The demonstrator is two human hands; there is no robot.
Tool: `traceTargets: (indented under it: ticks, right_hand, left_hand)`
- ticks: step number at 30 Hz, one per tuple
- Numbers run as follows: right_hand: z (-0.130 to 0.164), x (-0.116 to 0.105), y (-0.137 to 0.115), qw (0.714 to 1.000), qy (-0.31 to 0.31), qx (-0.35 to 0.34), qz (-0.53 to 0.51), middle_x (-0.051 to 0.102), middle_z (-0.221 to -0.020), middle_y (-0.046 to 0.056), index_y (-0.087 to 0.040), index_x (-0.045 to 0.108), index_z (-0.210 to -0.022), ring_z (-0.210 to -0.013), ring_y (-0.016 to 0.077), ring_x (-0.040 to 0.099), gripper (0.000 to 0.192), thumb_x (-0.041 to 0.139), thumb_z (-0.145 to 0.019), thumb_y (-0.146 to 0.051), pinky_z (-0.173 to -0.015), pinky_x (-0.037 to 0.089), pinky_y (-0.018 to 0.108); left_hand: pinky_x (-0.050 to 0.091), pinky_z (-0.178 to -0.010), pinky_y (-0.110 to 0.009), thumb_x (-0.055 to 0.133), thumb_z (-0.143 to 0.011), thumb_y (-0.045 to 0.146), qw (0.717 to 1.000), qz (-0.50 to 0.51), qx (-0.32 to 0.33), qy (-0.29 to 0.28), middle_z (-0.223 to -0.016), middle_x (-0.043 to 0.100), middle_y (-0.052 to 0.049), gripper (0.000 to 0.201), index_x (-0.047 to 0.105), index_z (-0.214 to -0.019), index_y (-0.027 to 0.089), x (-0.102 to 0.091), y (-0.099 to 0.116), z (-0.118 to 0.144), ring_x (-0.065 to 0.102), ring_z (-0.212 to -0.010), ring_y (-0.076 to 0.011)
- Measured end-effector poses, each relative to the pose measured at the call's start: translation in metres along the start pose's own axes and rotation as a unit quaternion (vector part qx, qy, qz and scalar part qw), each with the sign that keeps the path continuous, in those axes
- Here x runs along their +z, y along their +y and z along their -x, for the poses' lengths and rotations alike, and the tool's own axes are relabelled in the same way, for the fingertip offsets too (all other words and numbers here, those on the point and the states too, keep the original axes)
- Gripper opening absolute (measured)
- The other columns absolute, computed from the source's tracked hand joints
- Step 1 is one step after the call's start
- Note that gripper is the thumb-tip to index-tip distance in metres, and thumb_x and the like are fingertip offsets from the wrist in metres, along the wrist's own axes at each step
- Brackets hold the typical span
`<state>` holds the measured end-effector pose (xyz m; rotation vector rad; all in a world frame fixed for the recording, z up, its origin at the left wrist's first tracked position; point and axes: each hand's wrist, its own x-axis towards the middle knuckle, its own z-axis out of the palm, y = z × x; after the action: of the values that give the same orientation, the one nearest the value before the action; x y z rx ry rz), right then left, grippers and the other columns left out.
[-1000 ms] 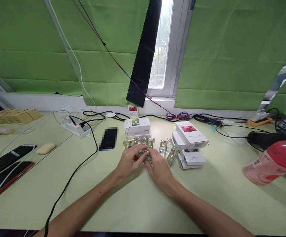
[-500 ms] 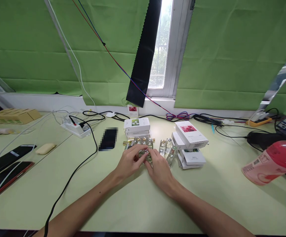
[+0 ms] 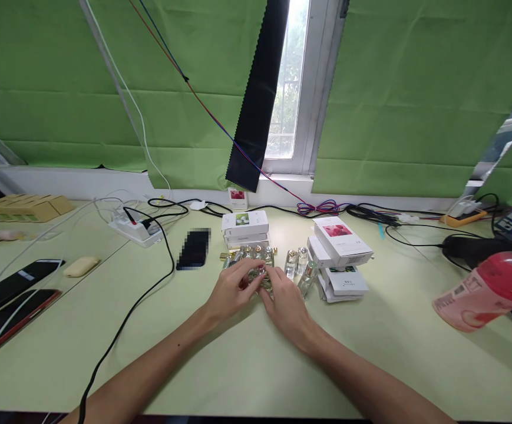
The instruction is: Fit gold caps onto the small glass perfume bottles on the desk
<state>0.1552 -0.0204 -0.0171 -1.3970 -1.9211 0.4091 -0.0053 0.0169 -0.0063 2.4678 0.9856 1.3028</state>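
Several small glass bottles point(image 3: 258, 272) sat clustered mid-worktop point(image 3: 247, 365), pinched between both grips: left hand point(image 3: 231, 288) and right hand point(image 3: 284, 297) curled closed around them. More bottles point(image 3: 297, 262) stood just right, beside stacked white boxes point(image 3: 342, 253); a phone point(image 3: 194, 248) lay left.

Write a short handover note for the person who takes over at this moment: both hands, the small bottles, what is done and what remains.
Left hand: fingers closed on the small clear glass bottles with gold caps at the table middle.
Right hand: fingers on the same bottles from the other side; the exact grip is hidden.
More clear bottles stand in a row behind the hands, in front of the stacked white flat boxes with a green picture. Three bottles stand right of the hands, beside the stack of white boxes with a pink picture.
Done: bottles are out of boxes, grouped.
Left: the bottles in hand are not yet set down or boxed.
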Motion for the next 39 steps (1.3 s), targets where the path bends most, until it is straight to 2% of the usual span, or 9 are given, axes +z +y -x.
traceTargets:
  ticks: [16,19,21,24,27,31,35,37,39]
  right_hand:
    - [0.001,0.002,0.001,1.0,0.004,-0.003,0.008,0.066,-0.117,0.012,-0.016,0.056,-0.13,-0.102,0.0265,0.068,0.034,0.056,-0.095,-0.017,-0.083,0.055,0.036]
    - [0.001,0.001,0.0,1.0,0.001,-0.002,0.013,0.066,-0.118,0.013,-0.015,0.055,-0.133,-0.105,0.0279,0.068,0.036,0.056,-0.098,-0.021,-0.086,0.055,0.038]
    - [0.001,0.0,-0.002,1.0,-0.001,0.0,0.017,0.066,-0.119,0.014,-0.014,0.055,-0.133,-0.108,0.0291,0.067,0.036,0.055,-0.099,-0.024,-0.088,0.055,0.039]
    - [0.001,-0.001,-0.003,1.0,-0.003,0.007,0.023,0.066,-0.122,0.014,-0.014,0.057,-0.131,-0.11,0.03,0.067,0.034,0.055,-0.099,-0.025,-0.088,0.055,0.04]
    - [0.001,-0.001,-0.004,1.0,-0.006,0.014,0.026,0.066,-0.123,0.014,-0.015,0.056,-0.132,-0.11,0.0302,0.067,0.035,0.055,-0.1,-0.025,-0.088,0.055,0.039]
    - [0.001,0.0,-0.003,1.0,-0.008,0.014,0.025,0.065,-0.123,0.014,-0.014,0.057,-0.132,-0.113,0.0306,0.066,0.034,0.055,-0.099,-0.025,-0.089,0.055,0.039]
    - [0.0,0.001,-0.002,1.0,-0.005,0.008,0.022,0.065,-0.123,0.014,-0.016,0.057,-0.131,-0.112,0.0294,0.066,0.033,0.054,-0.099,-0.025,-0.088,0.055,0.038]
    - [0.0,0.001,-0.002,1.0,-0.004,0.008,0.02,0.065,-0.123,0.014,-0.016,0.057,-0.131,-0.112,0.0293,0.066,0.033,0.055,-0.099,-0.025,-0.089,0.055,0.038]
    - [0.0,0.001,-0.002,1.0,-0.004,0.007,0.019,0.066,-0.122,0.014,-0.015,0.057,-0.131,-0.112,0.0296,0.066,0.033,0.055,-0.099,-0.025,-0.089,0.054,0.039]
  left_hand:
    - [0.047,-0.053,-0.019,0.059,-0.096,0.03,1.0,-0.007,-0.022,-0.012,-0.091,0.072,-0.003,0.026,0.065,-0.119,0.02,-0.002,-0.001,0.0,0.051,-0.052,-0.0059]
    - [0.048,-0.055,-0.021,0.054,-0.099,0.033,0.999,-0.017,-0.038,0.012,-0.093,0.073,-0.003,0.025,0.067,-0.116,0.02,-0.008,-0.005,-0.006,0.055,-0.056,-0.0078]
    - [0.048,-0.058,-0.022,0.052,-0.099,0.035,0.995,-0.027,-0.07,0.06,-0.095,0.074,-0.003,0.026,0.068,-0.111,0.019,-0.014,-0.01,-0.01,0.058,-0.06,-0.0091]
    - [0.045,-0.053,-0.022,0.054,-0.097,0.039,0.985,-0.046,-0.13,0.108,-0.091,0.072,-0.003,0.028,0.068,-0.11,0.018,-0.02,-0.022,-0.016,0.057,-0.054,-0.0092]
    - [0.044,-0.053,-0.023,0.05,-0.096,0.038,0.975,-0.057,-0.176,0.123,-0.095,0.07,-0.005,0.031,0.068,-0.109,0.016,-0.024,-0.036,-0.018,0.057,-0.054,-0.0097]
    - [0.038,-0.053,-0.023,0.049,-0.094,0.035,0.969,-0.088,-0.204,0.112,-0.067,0.061,0.002,0.03,0.07,-0.108,0.018,-0.026,-0.053,-0.018,0.05,-0.05,-0.0107]
    - [0.035,-0.056,-0.025,0.048,-0.096,0.041,0.965,-0.137,-0.209,0.082,-0.056,0.052,0.004,0.035,0.072,-0.108,0.019,-0.026,-0.064,-0.016,0.045,-0.05,-0.0123]
    - [0.035,-0.058,-0.026,0.049,-0.095,0.045,0.962,-0.168,-0.209,0.045,-0.056,0.055,0.003,0.037,0.074,-0.105,0.019,-0.025,-0.066,-0.016,0.047,-0.052,-0.0137]
    - [0.037,-0.061,-0.026,0.049,-0.095,0.045,0.961,-0.193,-0.198,0.002,-0.066,0.064,-0.001,0.037,0.075,-0.103,0.02,-0.024,-0.066,-0.016,0.055,-0.059,-0.0156]
